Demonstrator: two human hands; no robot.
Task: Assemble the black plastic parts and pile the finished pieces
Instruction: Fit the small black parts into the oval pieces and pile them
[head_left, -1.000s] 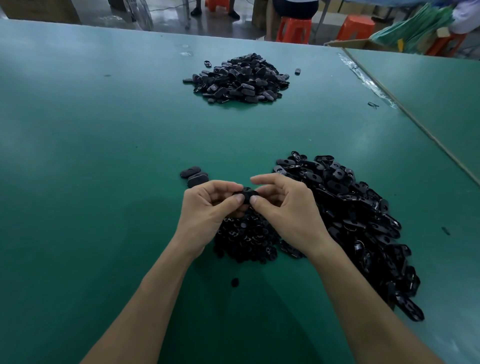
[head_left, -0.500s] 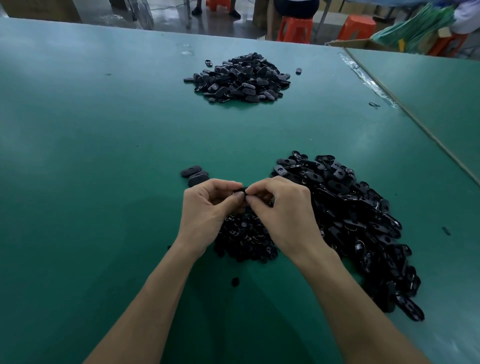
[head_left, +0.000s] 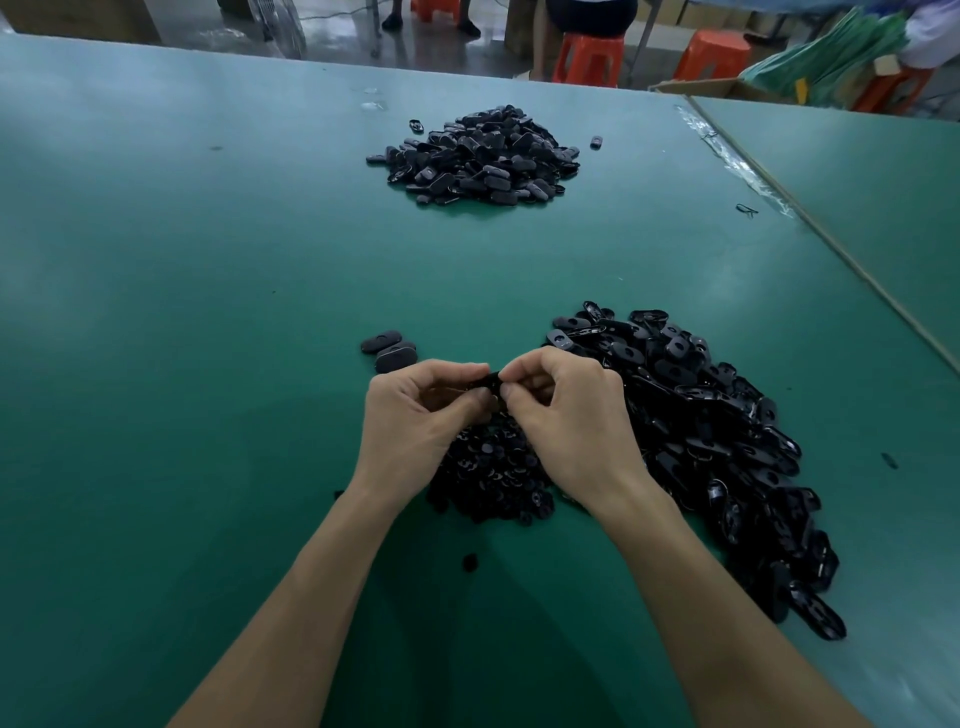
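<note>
My left hand (head_left: 415, 421) and right hand (head_left: 566, 415) both pinch one black part (head_left: 485, 382), close together above a small heap (head_left: 493, 473). A big heap (head_left: 727, 441) lies just right, near the edge of the table (head_left: 182, 312). Wide green room stretches left. The far pile (head_left: 478, 153) sits well apart.

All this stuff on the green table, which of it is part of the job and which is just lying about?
In the job: left hand and right hand pinching a black part; near heap; small round parts; far pile; few set-aside pieces.
Lying about: orange stools; green bundle.
</note>
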